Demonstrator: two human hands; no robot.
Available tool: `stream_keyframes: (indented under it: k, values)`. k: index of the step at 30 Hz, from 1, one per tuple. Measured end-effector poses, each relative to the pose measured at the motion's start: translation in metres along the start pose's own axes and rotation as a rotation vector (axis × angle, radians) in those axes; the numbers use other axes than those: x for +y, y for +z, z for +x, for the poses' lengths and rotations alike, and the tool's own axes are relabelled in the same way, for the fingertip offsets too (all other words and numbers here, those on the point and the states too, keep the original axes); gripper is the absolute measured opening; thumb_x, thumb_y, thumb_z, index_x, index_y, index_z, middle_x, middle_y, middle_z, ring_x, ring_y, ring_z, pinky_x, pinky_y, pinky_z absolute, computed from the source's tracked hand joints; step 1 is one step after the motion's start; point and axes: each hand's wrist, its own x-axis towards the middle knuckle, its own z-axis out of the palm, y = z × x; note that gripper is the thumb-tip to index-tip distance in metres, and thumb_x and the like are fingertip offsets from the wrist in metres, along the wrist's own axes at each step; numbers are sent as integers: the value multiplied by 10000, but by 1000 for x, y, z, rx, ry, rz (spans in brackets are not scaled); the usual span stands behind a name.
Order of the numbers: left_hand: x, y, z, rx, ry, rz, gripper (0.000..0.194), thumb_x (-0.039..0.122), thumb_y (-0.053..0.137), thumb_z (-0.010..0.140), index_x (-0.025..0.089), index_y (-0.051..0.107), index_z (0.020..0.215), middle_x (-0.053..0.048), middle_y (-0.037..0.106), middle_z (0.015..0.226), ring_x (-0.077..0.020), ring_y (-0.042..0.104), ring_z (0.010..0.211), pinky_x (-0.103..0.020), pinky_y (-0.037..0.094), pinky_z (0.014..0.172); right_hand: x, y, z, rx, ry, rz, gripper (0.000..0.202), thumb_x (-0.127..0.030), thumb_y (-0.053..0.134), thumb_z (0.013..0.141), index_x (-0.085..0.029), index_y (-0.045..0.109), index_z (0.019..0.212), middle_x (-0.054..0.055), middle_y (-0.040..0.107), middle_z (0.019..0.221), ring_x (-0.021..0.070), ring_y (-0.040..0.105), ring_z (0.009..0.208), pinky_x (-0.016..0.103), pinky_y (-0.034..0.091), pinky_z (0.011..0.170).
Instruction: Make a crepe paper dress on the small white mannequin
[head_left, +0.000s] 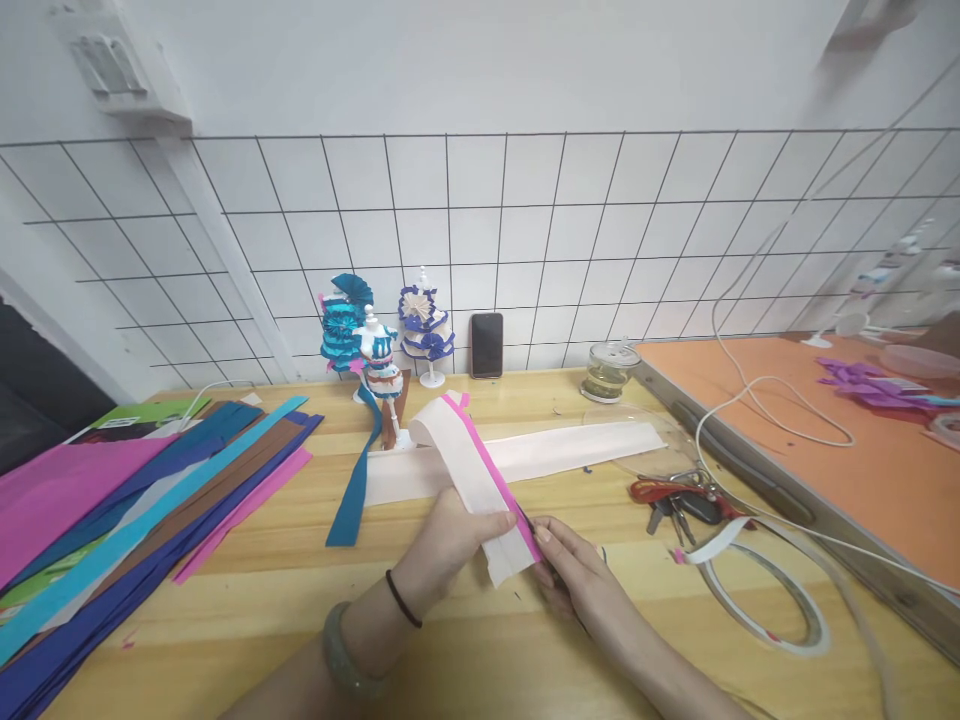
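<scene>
My left hand pinches a white paper strip with a pink band along its right edge, thumb on top near the near end. The strip curls up and over behind the hand, close to another long white strip lying flat on the table. My right hand is closed at the pink edge, around a thin dark tool whose tip lies against the strip. Most of that tool is hidden by the fingers, so its exact kind is unclear.
Colourful paper strips pile up at left. Decorated miniature dress forms and a phone stand at the back. A lidded glass cup, keys, a tape roll and a white cable are at right.
</scene>
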Motion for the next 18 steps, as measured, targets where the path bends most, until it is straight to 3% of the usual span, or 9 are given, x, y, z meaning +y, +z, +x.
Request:
stream_keyframes:
  k: [6,18]
  values:
    - [1,2,-1,33,-25,41,296,190,745,588,121,646,859,-77,699,872,-202,621,777,-300,484,701,8,-3,2,-1,-46,-19,384,-567,568,734,-189,523,781,-81,335,503,62,225,403,215,125,391]
    - [2,5,-2,42,-33,-3,302,204,766,556,135,655,829,-67,700,875,-202,617,791,-299,474,716,3,0,2,27,-34,-13,416,-603,584,691,-195,533,754,-87,263,492,69,158,416,222,130,399]
